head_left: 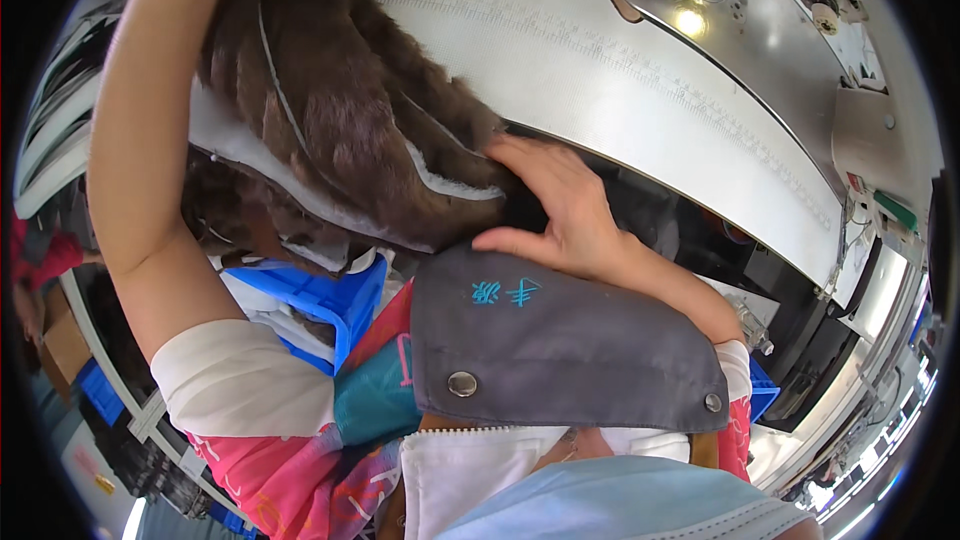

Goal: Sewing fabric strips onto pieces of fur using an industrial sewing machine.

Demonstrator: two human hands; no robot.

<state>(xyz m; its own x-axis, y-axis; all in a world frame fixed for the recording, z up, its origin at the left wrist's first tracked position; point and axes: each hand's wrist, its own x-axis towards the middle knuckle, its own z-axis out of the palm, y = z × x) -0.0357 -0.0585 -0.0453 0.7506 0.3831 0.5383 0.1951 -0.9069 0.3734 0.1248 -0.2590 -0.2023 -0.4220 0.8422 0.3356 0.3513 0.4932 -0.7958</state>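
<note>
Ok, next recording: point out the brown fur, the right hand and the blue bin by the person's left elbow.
Brown fur (335, 125): head view, middle of its pile.
Right hand (577, 208): head view, back of the hand.
Blue bin (357, 312): head view, its side wall.

The left arm (150, 100) stretched far forward while the right forearm (685, 290) angled inward.
The left elbow (150, 250) was bent, with the left hand out of sight past the upper edge; the right hand (578, 212) reached leftward, fingers (522, 154) together and extended, thumb (512, 242) set well apart below them.
</note>
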